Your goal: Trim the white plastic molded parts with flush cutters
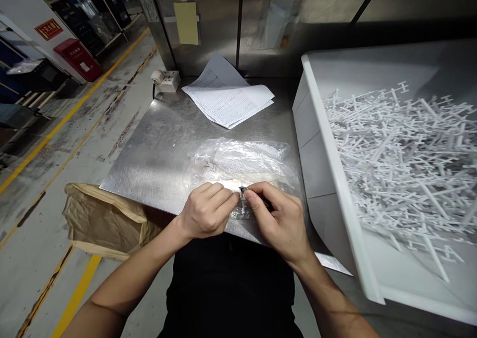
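Note:
Close in front of my body, both hands meet over a clear plastic bag (257, 161) on the metal table. My left hand (208, 211) is closed, its thumb and fingers pinching a thin white plastic sprue (243, 209) that hangs down between the hands. My right hand (281, 218) is curled around a small dark hand tool (267, 204), whose tip meets the sprue beside my left fingertips. Most of the tool is hidden in the palm, so its exact kind does not show. White pieces show through the bag.
A large white bin (328, 144) full of white plastic sprues (406, 164) stands at the right. Printed sheets (231, 97) and a power socket (169, 81) lie at the back of the metal table (149, 149). An open brown paper sack (104, 223) stands below its left edge.

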The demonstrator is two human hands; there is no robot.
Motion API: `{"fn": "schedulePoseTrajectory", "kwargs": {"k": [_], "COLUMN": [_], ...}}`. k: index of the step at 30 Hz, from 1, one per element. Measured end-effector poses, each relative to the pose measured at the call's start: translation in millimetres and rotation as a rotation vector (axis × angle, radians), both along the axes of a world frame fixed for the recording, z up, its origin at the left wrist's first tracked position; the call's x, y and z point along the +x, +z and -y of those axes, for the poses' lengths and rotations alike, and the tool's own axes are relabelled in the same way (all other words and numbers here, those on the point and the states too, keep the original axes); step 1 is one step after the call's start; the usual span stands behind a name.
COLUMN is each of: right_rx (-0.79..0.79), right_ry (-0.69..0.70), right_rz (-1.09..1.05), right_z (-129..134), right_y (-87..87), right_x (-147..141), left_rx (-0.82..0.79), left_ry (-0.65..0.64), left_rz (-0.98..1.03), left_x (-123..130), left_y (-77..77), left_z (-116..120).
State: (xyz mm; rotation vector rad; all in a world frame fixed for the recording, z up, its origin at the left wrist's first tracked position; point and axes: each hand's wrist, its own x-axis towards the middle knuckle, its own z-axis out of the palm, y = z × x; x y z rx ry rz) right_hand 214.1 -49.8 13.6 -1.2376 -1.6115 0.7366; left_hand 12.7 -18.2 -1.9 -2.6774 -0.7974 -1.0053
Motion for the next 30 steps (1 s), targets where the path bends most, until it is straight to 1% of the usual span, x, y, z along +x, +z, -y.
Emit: {"fn": "schedulePoseTrajectory", "kwargs": {"k": [4,10,18,30], "right_rx": [-0.012,0.002,-0.011,0.018], "right_ry": [-0.022,-0.121,-0.06,-0.058], "right_rz": [0.005,0.047,0.063,0.076], "right_z": [-0.7,-1.3,-3.8,-1.9], "right_y": [-1.1,-3.0,-0.5,-3.9], "right_x": [0.1,2.6,1.1,1.0], "left_rx": [-0.012,-0.048,-0.058,-0.052], "left_ry": [-0.005,-0.005,-0.009,-0.041], "left_rz": [0.002,0.053,0.095,0.096], "left_x": [0.0,-3.3,-5.2,-6.6], "left_y": [0.3,1.3,0.7,-4.3], "left_z": [-0.2,-1.4,-1.0,-1.0]}}
